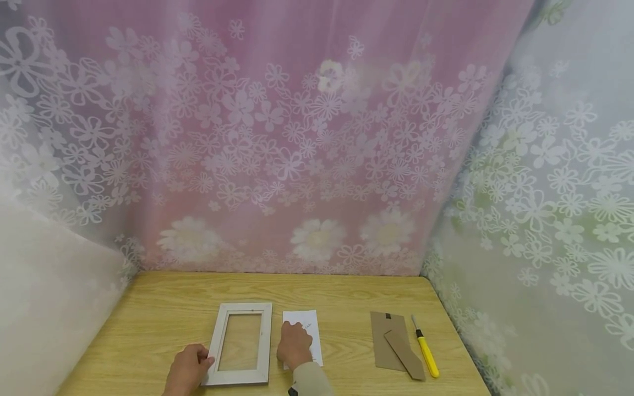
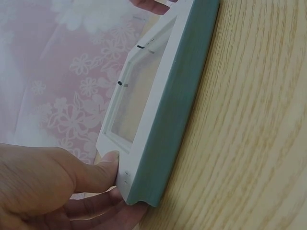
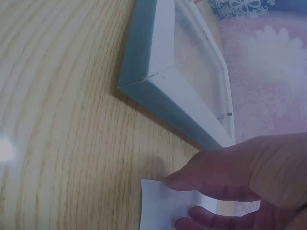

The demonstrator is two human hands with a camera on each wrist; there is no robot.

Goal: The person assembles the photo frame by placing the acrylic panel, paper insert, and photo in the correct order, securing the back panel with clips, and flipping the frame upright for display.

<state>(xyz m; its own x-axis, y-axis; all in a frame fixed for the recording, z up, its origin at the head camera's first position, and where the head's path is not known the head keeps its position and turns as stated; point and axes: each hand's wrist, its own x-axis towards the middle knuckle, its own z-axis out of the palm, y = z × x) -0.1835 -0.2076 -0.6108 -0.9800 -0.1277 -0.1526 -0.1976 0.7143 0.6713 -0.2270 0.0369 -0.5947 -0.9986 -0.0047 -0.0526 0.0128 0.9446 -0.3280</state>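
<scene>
A white picture frame (image 1: 264, 341) with a clear pane and greenish-blue sides lies on the table, in front of the person. At its near left edge is my left hand (image 1: 187, 369); in the left wrist view the thumb (image 2: 108, 167) presses its face and the fingers curl beneath its corner. My right hand (image 1: 295, 345) is over a white sheet of paper (image 1: 311, 318) with handwriting, just right of the frame. In the right wrist view, thumb and fingertips sit apart at the paper (image 3: 156, 203), which lies flat; the hand hides part of it.
To the right lies a brown backing board (image 1: 385, 344) with a black tab and a slanted stand leg (image 1: 405, 355) on it. A screwdriver with a yellow handle (image 1: 428, 356) lies beside them. Flowered curtains (image 1: 307, 165) border the wooden table (image 1: 342, 289) at the back and sides.
</scene>
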